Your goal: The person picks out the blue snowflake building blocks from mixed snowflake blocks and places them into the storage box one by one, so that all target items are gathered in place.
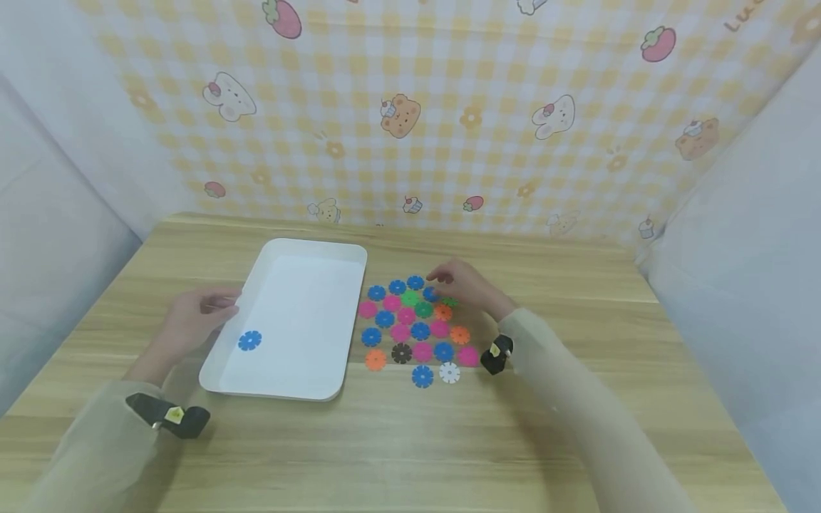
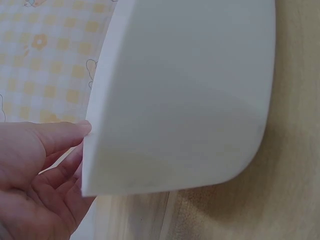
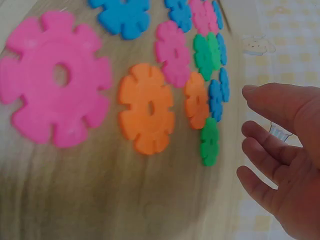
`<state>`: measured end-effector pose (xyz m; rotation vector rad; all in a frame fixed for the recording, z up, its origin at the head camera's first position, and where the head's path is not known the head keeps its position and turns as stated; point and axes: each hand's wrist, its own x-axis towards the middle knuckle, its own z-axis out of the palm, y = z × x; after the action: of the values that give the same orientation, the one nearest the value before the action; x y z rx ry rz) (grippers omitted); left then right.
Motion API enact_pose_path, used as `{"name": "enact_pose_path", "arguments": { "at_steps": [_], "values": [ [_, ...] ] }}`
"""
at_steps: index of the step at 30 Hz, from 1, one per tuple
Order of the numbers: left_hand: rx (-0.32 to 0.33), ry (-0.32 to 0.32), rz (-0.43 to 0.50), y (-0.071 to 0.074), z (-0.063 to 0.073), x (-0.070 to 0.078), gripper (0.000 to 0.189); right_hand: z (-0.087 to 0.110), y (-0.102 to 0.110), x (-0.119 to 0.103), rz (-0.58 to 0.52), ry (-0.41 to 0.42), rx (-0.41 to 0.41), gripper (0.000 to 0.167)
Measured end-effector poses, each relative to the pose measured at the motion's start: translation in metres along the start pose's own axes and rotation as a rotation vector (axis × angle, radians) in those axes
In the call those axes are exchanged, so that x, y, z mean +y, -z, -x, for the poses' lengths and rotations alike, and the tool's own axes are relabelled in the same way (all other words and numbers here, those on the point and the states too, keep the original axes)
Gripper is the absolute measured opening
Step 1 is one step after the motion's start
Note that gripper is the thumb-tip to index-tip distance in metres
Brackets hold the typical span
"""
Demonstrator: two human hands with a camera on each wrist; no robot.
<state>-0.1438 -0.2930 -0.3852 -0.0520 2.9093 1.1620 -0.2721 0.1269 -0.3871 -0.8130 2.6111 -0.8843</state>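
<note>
At the left, my left hand (image 1: 195,317) holds the side of a white tray (image 1: 301,392), its thumb on the rim and the other fingers on the outer wall in the left wrist view. One blue notched plastic disc (image 1: 250,340) lies inside the tray near that hand. My right hand (image 1: 465,285) hovers over the far right part of a group of notched discs, its fingers loosely bent and parted. Nothing shows between them in the right wrist view. Nearest below it are a blue disc (image 1: 431,293), a green disc (image 3: 209,142) and an orange disc (image 1: 443,312).
Several pink, blue, orange and green discs, plus a black disc (image 1: 401,353) and a white disc (image 1: 450,372), lie flat and close together right of the tray. A checked cloth (image 1: 474,164) hangs behind the wooden table (image 1: 410,456); pale panels flank it.
</note>
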Motion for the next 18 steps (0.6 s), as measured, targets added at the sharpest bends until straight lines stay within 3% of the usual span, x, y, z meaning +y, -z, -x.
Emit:
{"name": "enact_pose_path", "arguments": {
  "at_steps": [18],
  "values": [
    [-0.005, 0.007, -0.005, -0.001, -0.001, -0.003, 0.04, 0.005, -0.013, 0.013, 0.006, -0.08, 0.033, 0.032]
  ]
}}
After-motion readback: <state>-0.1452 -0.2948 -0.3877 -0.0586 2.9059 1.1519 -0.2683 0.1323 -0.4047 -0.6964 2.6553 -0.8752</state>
